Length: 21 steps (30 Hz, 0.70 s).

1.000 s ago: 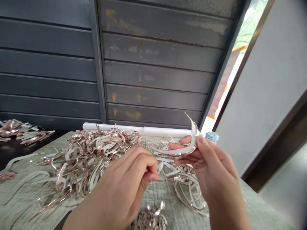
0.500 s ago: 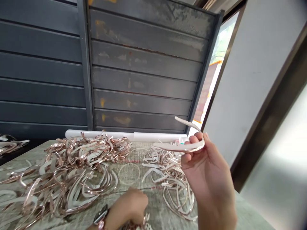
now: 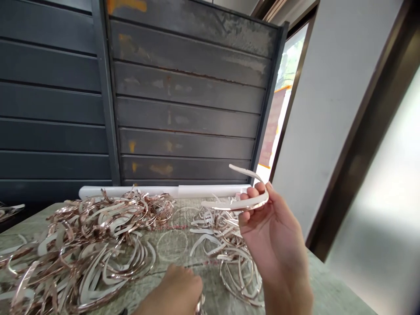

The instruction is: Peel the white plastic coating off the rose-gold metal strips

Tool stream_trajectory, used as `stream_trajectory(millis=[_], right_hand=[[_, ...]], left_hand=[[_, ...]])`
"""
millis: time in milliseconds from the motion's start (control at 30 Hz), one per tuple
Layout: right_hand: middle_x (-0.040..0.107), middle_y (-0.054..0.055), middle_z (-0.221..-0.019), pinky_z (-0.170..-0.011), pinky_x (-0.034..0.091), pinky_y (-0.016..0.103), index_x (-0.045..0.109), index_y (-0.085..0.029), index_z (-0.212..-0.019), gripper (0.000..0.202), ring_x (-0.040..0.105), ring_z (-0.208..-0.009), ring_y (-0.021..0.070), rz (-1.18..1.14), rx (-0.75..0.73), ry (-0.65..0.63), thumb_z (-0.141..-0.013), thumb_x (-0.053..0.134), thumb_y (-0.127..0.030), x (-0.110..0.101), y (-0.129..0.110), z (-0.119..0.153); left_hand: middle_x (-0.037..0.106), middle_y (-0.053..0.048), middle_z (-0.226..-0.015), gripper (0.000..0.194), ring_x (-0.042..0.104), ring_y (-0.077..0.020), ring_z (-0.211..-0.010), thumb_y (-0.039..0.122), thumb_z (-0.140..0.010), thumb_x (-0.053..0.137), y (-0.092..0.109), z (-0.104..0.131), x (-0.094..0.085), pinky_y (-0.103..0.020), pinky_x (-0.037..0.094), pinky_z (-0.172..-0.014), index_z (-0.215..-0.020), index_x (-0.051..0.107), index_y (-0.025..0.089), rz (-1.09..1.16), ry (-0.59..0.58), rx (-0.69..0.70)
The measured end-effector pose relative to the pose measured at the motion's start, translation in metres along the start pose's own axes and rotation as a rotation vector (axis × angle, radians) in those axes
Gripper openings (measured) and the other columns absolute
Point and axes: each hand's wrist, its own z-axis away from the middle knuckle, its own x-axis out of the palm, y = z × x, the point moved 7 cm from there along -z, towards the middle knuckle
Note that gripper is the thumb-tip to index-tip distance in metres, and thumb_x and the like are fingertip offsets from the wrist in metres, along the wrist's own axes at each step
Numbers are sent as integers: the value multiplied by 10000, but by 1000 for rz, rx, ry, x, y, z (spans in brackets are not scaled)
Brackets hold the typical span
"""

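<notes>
My right hand (image 3: 274, 236) is raised over the right side of the table, its fingers closed round a curved strip (image 3: 241, 203) that is white on one face and shiny rose-gold at the edge. The strip bends back on itself, its two ends pointing left. Low in the centre, my left hand (image 3: 173, 288) is curled just above the table, its fingertips hidden from view. Beside it shows a bit of shiny rose-gold material (image 3: 201, 304); whether the hand grips it is unclear. Behind my right hand lies a smaller pile of similar strips (image 3: 226, 245).
A large tangled heap of rose-gold and white strips (image 3: 108, 223) covers the left of the wooden table (image 3: 210, 293). A long white roll (image 3: 210, 191) lies along the back edge, before a dark slatted panel (image 3: 190, 109). A pale wall (image 3: 331, 109) rises at right.
The view has shifted slightly. My left hand sits lower in the picture, and the watch on its wrist has nearly left the frame. My right hand still holds the strip up.
</notes>
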Motion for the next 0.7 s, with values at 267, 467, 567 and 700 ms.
stream_trajectory(millis=[267,467,567,700], right_hand=[[790,14,-1030,-861,602,291,718,-321,-1151,281,719,-963,165,787,-219,-228,-1034,497,-451,15,11,17],[713,-10,-1261,-1064,438,373,712,-371,-1167,301,600,-1240,223,1176,-201,-360,-1044,461,-483,19,26,26],[729,-12,-1236,-1071,433,365,730,-364,-1132,286,612,-1228,220,1157,-190,-361,-1037,485,-476,20,29,23],[798,15,-1079,-1033,504,345,743,-308,-1081,247,705,-1105,201,830,-83,-336,-1013,552,-449,15,32,11]], left_hand=[[798,-150,-1033,280,745,-371,-1012,197,-814,589,3,-16,-6,-492,542,-876,-985,808,229,-9,-54,-30],[758,-207,-1125,352,705,-416,-1115,184,-883,520,11,-10,-16,-570,521,-938,-1105,793,184,-16,-56,-32],[754,-213,-1125,368,706,-416,-1111,166,-901,486,11,-9,-15,-567,528,-922,-1097,797,181,-44,-58,-28],[780,-232,-995,333,742,-422,-1002,141,-876,503,4,-20,-1,-551,542,-839,-949,826,166,-16,14,12]])
